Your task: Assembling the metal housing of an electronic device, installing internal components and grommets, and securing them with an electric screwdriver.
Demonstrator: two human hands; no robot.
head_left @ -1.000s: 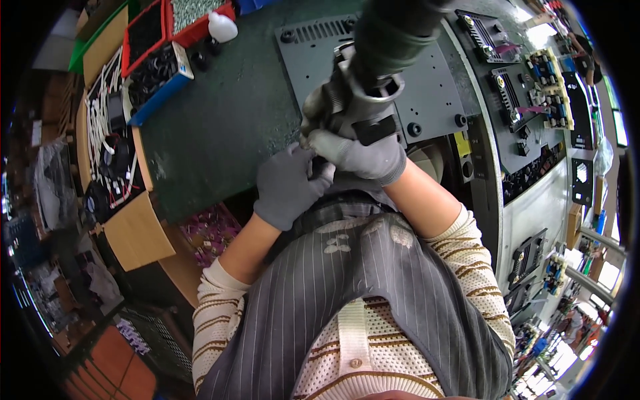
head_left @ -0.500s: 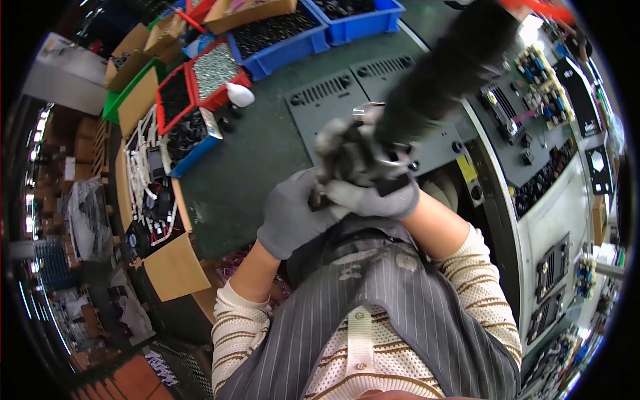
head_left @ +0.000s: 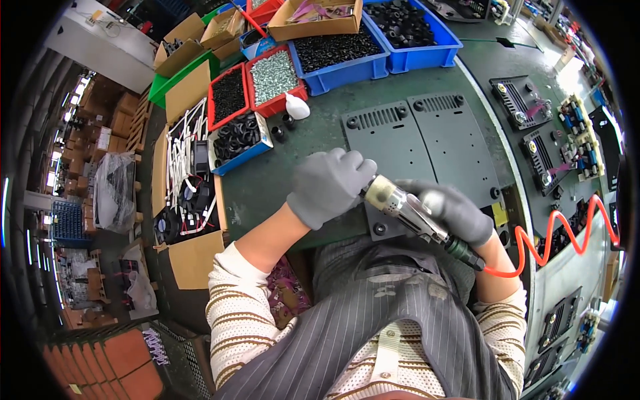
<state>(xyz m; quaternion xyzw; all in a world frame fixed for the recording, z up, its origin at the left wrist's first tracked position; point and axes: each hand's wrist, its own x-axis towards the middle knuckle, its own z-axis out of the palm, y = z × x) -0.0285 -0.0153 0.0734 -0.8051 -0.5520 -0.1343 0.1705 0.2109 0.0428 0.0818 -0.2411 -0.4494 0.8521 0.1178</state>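
A pneumatic screwdriver (head_left: 405, 209) with a silver body and a dark rear end lies slantwise before my apron. My gloved left hand (head_left: 331, 185) is closed around its front end, hiding the tip. Along the far side of the body, my gloved right hand (head_left: 457, 210) grips the tool nearer its hose end; the fingers are partly blurred. From that end runs a red coiled air hose (head_left: 520, 257) to the right. Just beyond the hands, dark grey slotted metal panels (head_left: 460, 147) lie on the green table (head_left: 313, 133), with black round feet at some corners.
Red bins of silver screws (head_left: 272, 73) and small black parts (head_left: 228, 97) stand far left. Blue bins (head_left: 347, 75) hold black parts. Near them are a white bottle (head_left: 297, 107) and a carton of fans and cables (head_left: 190, 173). Finished-looking slotted units (head_left: 520, 101) lie on the right.
The screwdriver has swung down from upright to slanting, hose end toward the lower right. My hands have moved apart, the left up and the right outward. The view has shifted.
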